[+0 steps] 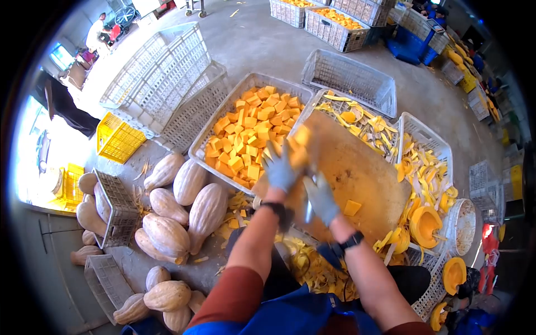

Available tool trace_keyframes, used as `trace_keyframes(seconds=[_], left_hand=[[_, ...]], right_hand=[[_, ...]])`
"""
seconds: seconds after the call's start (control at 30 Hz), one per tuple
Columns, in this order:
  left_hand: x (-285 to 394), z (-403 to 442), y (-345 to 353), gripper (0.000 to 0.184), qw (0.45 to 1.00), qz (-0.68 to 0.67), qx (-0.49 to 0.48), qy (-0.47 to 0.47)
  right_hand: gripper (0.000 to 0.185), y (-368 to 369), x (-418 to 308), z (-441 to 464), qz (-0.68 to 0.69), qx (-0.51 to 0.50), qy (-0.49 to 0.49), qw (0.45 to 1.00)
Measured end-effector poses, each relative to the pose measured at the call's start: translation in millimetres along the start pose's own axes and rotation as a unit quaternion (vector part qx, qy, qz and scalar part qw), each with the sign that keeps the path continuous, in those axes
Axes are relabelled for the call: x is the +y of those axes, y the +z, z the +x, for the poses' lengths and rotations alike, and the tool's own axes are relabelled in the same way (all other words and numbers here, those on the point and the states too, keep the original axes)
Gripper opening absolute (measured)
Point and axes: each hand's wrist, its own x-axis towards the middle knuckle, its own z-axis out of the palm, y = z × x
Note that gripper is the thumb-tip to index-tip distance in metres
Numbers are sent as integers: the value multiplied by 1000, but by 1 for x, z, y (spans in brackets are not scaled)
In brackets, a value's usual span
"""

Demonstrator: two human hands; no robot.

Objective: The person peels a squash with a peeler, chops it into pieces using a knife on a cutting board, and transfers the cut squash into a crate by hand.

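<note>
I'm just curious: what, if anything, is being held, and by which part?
The right hand apparently grips a blurred metal tool, part unclear. The left hand is by blurred orange chunks; whether it holds any is unclear.

The gloved left hand (pixel 281 171) is outstretched, gloved right hand (pixel 321 197) nearby.
</note>
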Motion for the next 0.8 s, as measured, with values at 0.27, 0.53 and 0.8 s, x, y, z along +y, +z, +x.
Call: trace_keyframes(seconds=[0.27, 0.53, 0.8], left_hand=[[53, 20, 15, 53, 992, -74, 37, 98], [97, -82, 44, 27, 848, -70, -111, 513], [-58, -6, -55, 63, 975, 220, 2, 5]], right_hand=[[31, -66, -89, -49, 74, 97, -15, 992], [42, -153, -34, -149, -18, 220, 65, 973], [53, -157, 46, -165, -411, 204, -168, 873]])
